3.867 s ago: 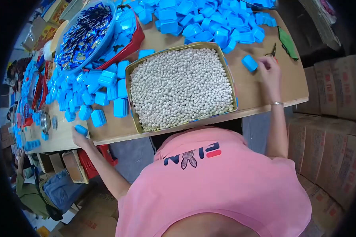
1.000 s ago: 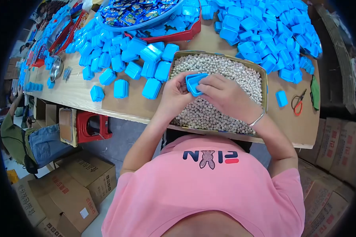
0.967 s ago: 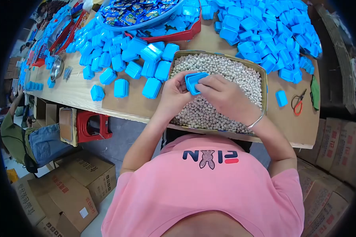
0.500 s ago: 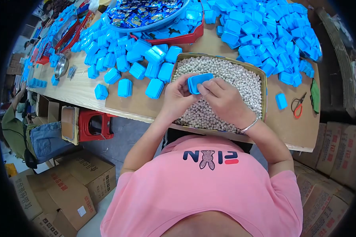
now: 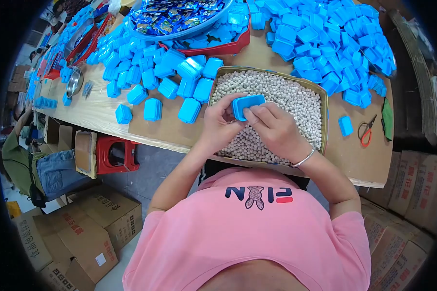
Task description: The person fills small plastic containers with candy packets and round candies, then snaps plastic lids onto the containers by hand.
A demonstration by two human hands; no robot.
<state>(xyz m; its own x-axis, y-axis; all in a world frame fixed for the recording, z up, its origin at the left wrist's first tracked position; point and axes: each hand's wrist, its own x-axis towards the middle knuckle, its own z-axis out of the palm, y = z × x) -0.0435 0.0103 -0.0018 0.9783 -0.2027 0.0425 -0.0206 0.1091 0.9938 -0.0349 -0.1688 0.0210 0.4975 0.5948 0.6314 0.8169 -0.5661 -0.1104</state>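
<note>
Over a rectangular tray (image 5: 325,123) filled with small pale round beads or beans (image 5: 281,92), a small blue plastic box (image 5: 248,103) is held up and tilted. My left hand (image 5: 217,123) grips it round its left side, thumb and fingers closed. The fingers of my right hand (image 5: 275,128) are pinched on its near right edge. Whether anything lies inside the box cannot be made out. Left of the tray, several closed blue boxes (image 5: 189,110) lie on the table (image 5: 170,132).
A large heap of blue box parts (image 5: 325,43) lies at back right. A blue basin (image 5: 175,34) of shiny packets rests in a red tray (image 5: 233,46). Scissors (image 5: 366,133) and a single blue piece (image 5: 345,126) lie at right. A person (image 5: 22,155) and cartons (image 5: 77,233) are at left.
The blue box and both hands have shifted slightly right and down. The box's open face is turned a little differently. My grip on it looks the same.
</note>
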